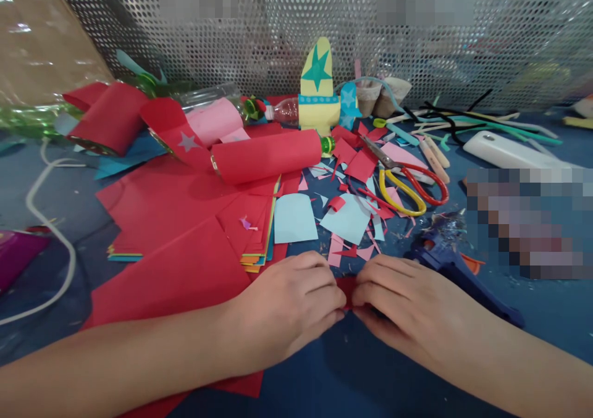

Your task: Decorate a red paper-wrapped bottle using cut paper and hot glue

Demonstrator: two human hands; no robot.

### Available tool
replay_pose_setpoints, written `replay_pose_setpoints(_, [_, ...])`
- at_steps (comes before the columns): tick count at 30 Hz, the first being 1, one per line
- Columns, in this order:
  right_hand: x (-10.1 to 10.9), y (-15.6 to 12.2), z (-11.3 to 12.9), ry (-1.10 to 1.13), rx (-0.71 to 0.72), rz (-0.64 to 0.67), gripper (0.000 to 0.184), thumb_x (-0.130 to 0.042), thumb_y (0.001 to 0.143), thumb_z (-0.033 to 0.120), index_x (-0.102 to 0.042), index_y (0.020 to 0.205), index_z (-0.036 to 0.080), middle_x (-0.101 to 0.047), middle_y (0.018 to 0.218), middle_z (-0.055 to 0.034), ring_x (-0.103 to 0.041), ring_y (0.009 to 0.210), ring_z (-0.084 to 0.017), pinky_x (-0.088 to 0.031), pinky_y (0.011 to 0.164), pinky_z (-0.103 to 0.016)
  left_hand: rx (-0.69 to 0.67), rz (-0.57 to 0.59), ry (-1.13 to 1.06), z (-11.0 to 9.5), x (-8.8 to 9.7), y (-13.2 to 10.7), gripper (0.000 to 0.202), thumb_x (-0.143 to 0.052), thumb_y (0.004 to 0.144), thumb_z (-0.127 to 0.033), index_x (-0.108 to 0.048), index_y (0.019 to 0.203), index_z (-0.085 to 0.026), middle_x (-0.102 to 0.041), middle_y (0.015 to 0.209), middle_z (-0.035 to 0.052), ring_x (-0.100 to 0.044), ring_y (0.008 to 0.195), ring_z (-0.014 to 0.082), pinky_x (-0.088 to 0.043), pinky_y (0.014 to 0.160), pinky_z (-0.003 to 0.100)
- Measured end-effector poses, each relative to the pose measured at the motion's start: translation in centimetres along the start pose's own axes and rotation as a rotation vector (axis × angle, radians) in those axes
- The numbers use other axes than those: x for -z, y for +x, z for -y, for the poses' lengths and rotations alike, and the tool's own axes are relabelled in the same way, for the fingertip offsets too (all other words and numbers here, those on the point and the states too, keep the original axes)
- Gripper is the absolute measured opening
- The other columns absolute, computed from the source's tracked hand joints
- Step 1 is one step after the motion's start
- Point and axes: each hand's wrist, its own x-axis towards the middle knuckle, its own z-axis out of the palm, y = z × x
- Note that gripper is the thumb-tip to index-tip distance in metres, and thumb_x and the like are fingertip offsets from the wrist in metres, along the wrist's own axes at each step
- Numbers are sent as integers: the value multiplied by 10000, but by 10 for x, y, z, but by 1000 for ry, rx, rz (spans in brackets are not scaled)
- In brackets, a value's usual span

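Observation:
A small piece of red paper (pixel 346 289) lies between my two hands, mostly covered by the fingers. My left hand (pixel 296 300) is closed on its left end, fingers curled and pressed together. From the other side my right hand (pixel 403 300) closes on its right end. Whether the paper is folded or rolled is hidden. Large red sheets (pixel 185 270) spread under and beyond my left forearm. Just past the fingers are light blue paper pieces (pixel 295 218) and pink scraps (pixel 336 250). A dark blue glue gun (pixel 463 276) rests beside my right hand.
Scissors (pixel 403 186) with red and yellow handles lie open among scraps. A bottle wrapped in red paper (pixel 269 155) lies behind the sheets. A yellow paper piece with a green star (pixel 317 69) stands near the perforated metal panel (pixel 278 29). A white cable (pixel 69 251) curves at left.

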Motion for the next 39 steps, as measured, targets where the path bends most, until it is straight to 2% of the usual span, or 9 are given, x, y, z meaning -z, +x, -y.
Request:
replay_pose_setpoints(7, [-5, -7, 2, -125, 27, 19, 251, -420, 933, 105, -627, 806, 168, -614, 700, -29, -582, 710, -180, -462, 658, -322, 6, 6, 9, -1, -1, 0, 222, -451, 933, -131, -631, 804, -120, -652, 727, 25, -542, 691, 147, -469, 795, 324])
replay_pose_setpoints(12, [-9, -11, 8, -191, 9, 45, 269, -374, 932, 108, -623, 844, 159, -623, 765, -58, -580, 762, -213, -469, 677, -357, -12, 29, 34, -1, 0, 0, 244, -422, 950, -139, -634, 830, -128, -657, 736, 31, -551, 711, 154, -472, 815, 338])
replay_pose_setpoints(16, [-11, -12, 8, -210, 8, 59, 269, -382, 932, 103, -621, 825, 165, -620, 763, -55, -577, 766, -200, -479, 717, -351, -37, 33, 78, -1, 1, 0, 274, -385, 959, -118, -634, 843, -122, -656, 744, 24, -542, 699, 148, -474, 805, 336])
replay_pose_setpoints(22, [2, -6, 0, -32, 58, 116, 268, -418, 950, 138, -649, 816, 153, -609, 713, -29, -576, 711, -170, -501, 664, -308, -27, 31, 46, -1, 0, 0, 216, -427, 944, -125, -630, 869, -119, -658, 774, 19, -555, 748, 154, -468, 824, 336])
replay_pose_setpoints(27, [12, -2, -1, 160, -28, 148, 301, -403, 952, 115, -674, 825, 146, -625, 733, -43, -575, 709, -170, -507, 656, -302, 33, 46, -35, -1, 1, -1, 189, -455, 934, -139, -629, 861, -123, -657, 798, 32, -557, 775, 157, -465, 845, 339])
replay_pose_setpoints(33, [11, -2, 0, 191, -110, 133, 205, -499, 907, 83, -655, 792, 151, -637, 706, -19, -579, 686, -157, -494, 649, -276, 58, 88, -26, -4, 4, -1, 221, -429, 950, -142, -636, 876, -129, -651, 801, 36, -554, 796, 162, -452, 861, 337])
replay_pose_setpoints(37, [12, -2, -1, 215, -189, 187, 96, -620, 827, 65, -637, 788, 151, -633, 710, -5, -581, 667, -151, -483, 617, -271, 19, 91, -2, -3, 2, 0, 230, -418, 949, -135, -635, 876, -106, -650, 796, 41, -537, 770, 164, -445, 852, 342])
replay_pose_setpoints(39, [13, -2, -2, 227, -192, 196, 86, -628, 827, 81, -631, 794, 160, -633, 719, 1, -583, 671, -149, -479, 605, -267, -11, 72, -4, 0, 2, 0, 209, -432, 940, -122, -635, 890, -103, -653, 801, 40, -519, 749, 161, -449, 823, 332])
